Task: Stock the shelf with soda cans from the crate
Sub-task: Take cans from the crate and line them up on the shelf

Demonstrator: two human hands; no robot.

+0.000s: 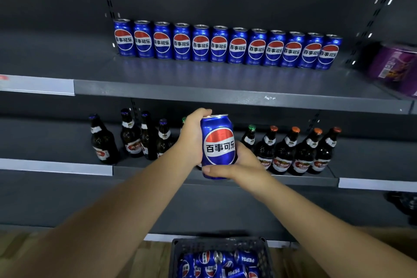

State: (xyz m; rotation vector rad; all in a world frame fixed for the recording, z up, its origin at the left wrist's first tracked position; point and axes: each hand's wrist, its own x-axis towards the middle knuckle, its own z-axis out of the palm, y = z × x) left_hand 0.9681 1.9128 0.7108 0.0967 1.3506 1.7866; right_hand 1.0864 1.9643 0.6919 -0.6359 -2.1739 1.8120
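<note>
Soda can (217, 142), blue with a red, white and blue round logo, is held upright in the air by both hands in front of the shelving, level with the middle shelf and touching no shelf. Its logo faces the camera. The left hand (193, 140) grips its upper left side, fingers curled over the top rim. The right hand (242, 165) holds it lower down from the right, with the thumb (216, 169) lying across the front near the base and the other fingers hidden behind the can. Both bare forearms reach up from the bottom of the head view.

On the upper shelf (203, 74) a row of twelve matching cans (219, 44) stands upright along the back wall, side by side, logos forward; the front part of that shelf is bare. To the far right, on the next shelf section, lies a blurred purple package (394, 67).

On the middle shelf (352, 158), behind the hands, stand brown glass bottles (286, 153): a group with dark caps on the left, one with a green cap partly hidden by the left hand, then one green-capped and four orange-capped bottles on the right.

At the bottom edge a dark plastic crate (216, 242) sits on the wooden floor (153, 257), just in front of the shelving base. Inside it more blue cans (225, 263) lie on their sides in a jumble.
</note>
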